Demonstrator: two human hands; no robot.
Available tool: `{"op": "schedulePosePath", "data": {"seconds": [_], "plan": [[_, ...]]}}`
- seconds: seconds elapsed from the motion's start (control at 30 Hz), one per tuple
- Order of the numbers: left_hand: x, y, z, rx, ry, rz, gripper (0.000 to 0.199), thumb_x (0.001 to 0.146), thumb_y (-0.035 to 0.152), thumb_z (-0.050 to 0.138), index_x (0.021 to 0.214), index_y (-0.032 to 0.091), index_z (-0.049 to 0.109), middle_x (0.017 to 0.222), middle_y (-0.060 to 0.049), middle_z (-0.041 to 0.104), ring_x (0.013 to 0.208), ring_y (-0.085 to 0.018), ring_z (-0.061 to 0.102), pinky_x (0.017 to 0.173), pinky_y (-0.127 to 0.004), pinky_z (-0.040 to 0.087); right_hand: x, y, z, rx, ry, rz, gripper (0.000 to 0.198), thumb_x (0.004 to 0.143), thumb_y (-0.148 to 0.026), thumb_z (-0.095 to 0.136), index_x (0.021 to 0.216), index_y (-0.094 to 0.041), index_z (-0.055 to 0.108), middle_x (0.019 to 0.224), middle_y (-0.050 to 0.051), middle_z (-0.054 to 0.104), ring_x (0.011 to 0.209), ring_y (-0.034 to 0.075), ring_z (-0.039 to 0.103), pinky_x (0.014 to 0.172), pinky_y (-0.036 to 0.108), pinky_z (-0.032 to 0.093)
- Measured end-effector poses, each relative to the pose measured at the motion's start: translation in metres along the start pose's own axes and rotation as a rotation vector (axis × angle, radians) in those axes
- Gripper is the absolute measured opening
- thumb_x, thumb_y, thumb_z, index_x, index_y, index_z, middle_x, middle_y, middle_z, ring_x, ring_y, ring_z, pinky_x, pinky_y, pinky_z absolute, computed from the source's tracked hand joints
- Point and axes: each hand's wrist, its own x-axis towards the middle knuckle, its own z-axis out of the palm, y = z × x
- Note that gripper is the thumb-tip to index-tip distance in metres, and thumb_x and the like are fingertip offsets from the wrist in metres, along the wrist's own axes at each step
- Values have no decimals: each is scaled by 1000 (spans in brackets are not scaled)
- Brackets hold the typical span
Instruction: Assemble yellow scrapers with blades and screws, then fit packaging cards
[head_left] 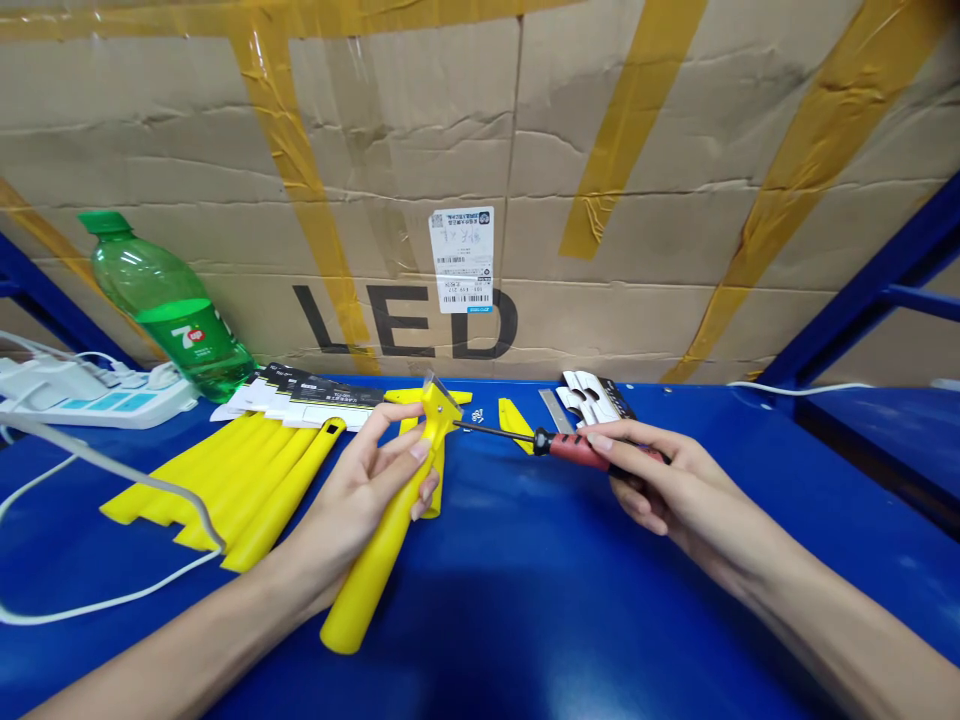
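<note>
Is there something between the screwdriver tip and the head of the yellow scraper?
Nothing visible. The screwdriver in the right hand reaches straight to the yellow scraper head, held by the left hand.

Over the blue tabletop (525, 590), the left hand (360, 490) grips a yellow scraper (394, 530) while the right hand (660, 480) holds a red-handled screwdriver (570, 447), tip touching the scraper's head.

A single head-worn camera is looking forward and down from close above the blue counter (525, 600). It is facing a taped cardboard box (637, 200) standing along the far edge. Both forearms are entering from the lower corners, placing the view just behind them at working range.
</note>
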Motion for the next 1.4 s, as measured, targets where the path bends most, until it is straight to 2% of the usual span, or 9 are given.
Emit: {"op": "schedulePosePath", "data": {"seconds": [0.1,0.3,0.47,0.6,0.83,0.97,1.17,1.4], "plan": [[2,-2,-1,-36,2,-42,39,90,36,69,121,29,48,65,5,59,57,-10,50,59,-22,42,2,-1,-5,-16,35,-26,38,80,-50,76,98,-17,72,50,-3,50,41,9,36,38,22,24],[3,-3,-1,-78,-27,-110,39,91,34,68,123,28,46,64,2,60,56,-11,51,58,-21,40,3,-6,-18,-68,152,-259,27,79,-42,79,93,-20,73,61,1,60,47,10,44,42,24,29],[2,-5,-3,-151,-110,-162,39,91,34,68,124,29,46,67,2,58,59,-11,51,58,-21,39,0,-4,-18,-24,80,-372,22,80,-36,80,97,-23,73,75,3,67,55,13,51,50,28,38],[2,-5,-3,-246,-114,-183,38,92,25,67,124,27,47,73,2,55,61,-9,51,56,-19,37,-3,-1,-16,-55,67,-435,22,81,-36,80,98,-24,74,80,4,69,58,14,54,52,30,40],[5,-4,-4,-297,-106,-189,39,93,18,64,127,25,45,73,1,55,61,-9,52,54,-19,37,-1,4,-21,-124,59,-470,19,83,-35,78,100,-25,76,74,4,67,57,15,54,50,30,42],[6,-4,-4,-307,-114,-197,40,92,14,62,127,23,44,74,0,56,59,-10,52,53,-19,38,2,8,-23,-131,61,-516,22,81,-33,80,100,-24,76,78,5,69,57,15,56,49,29,43],[4,-2,-2,-342,-103,-209,40,92,12,62,126,23,44,76,0,56,57,-9,53,52,-18,37,2,9,-24,-161,60,-500,20,83,-34,78,100,-24,75,74,3,67,56,14,55,49,28,43],[1,-3,-2,-309,-89,-187,40,91,18,67,125,25,47,69,1,57,56,-9,52,53,-18,38,0,5,-19,-202,60,-485,19,87,-36,74,102,-24,72,65,0,63,53,13,54,48,26,42]]}}
